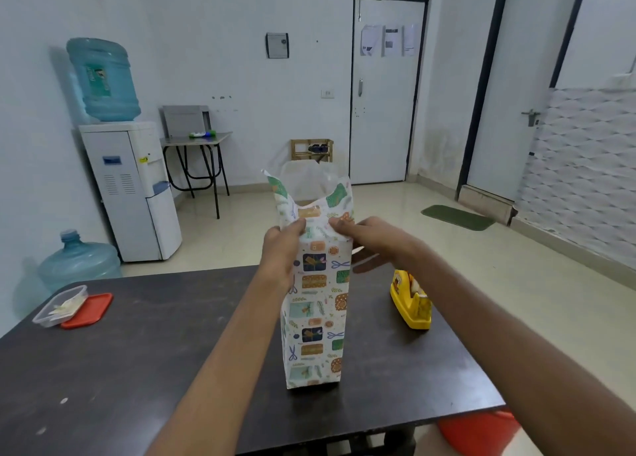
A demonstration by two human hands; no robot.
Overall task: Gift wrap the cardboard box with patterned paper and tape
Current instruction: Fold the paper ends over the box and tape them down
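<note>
A tall box wrapped in white patterned paper stands upright in the middle of the dark table. Loose paper sticks up open above the box top, and a strip of brown cardboard shows inside it. My left hand grips the paper at the box's upper left edge, thumb pressed on the near flap. My right hand pinches the paper at the upper right edge, its fingers reaching round the right side. A yellow tape dispenser sits on the table just right of the box.
A clear plastic container with its red lid beside it lies at the table's far left. A red stool shows under the near right corner. Beyond the table stand a water dispenser and a spare water jug.
</note>
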